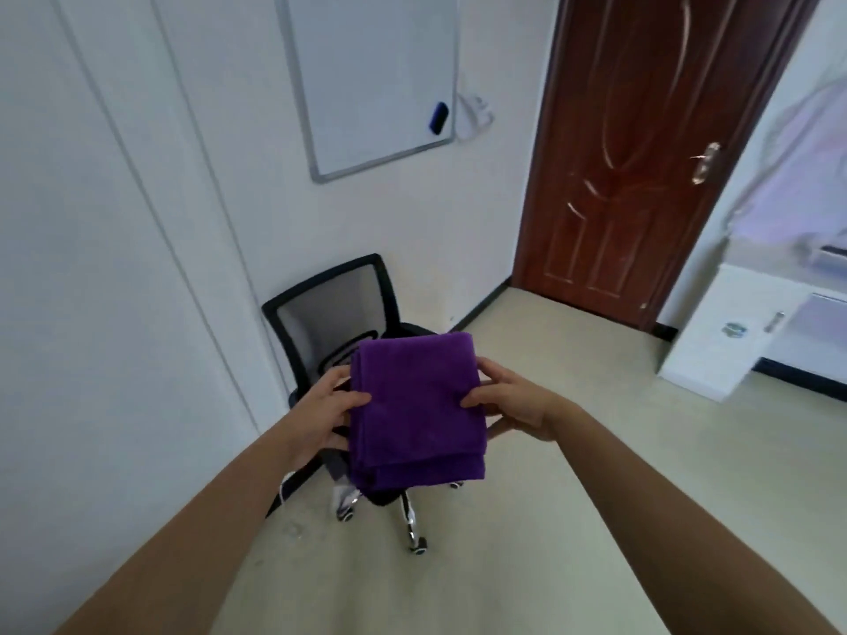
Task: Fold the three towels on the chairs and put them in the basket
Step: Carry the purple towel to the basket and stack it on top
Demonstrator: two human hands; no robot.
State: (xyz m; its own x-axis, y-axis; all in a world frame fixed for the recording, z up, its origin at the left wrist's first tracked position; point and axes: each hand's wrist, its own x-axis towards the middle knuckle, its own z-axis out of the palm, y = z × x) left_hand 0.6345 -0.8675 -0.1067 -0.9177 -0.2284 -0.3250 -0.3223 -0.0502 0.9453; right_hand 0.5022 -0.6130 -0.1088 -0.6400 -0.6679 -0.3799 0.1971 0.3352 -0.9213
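Observation:
A purple towel [415,410], folded into a thick rectangle, is held up in the air in front of me. My left hand [321,412] grips its left edge with the thumb on top. My right hand [508,403] grips its right edge the same way. Behind and below the towel stands a black mesh-backed office chair [330,313] against the wall; the towel hides its seat. No basket and no other towels are in view.
A whiteboard [376,80] with a blue eraser hangs on the white wall. A brown wooden door [641,153] stands at the back right, and a white cabinet [733,332] sits at the right. Pale floor stretches to the right of the chair.

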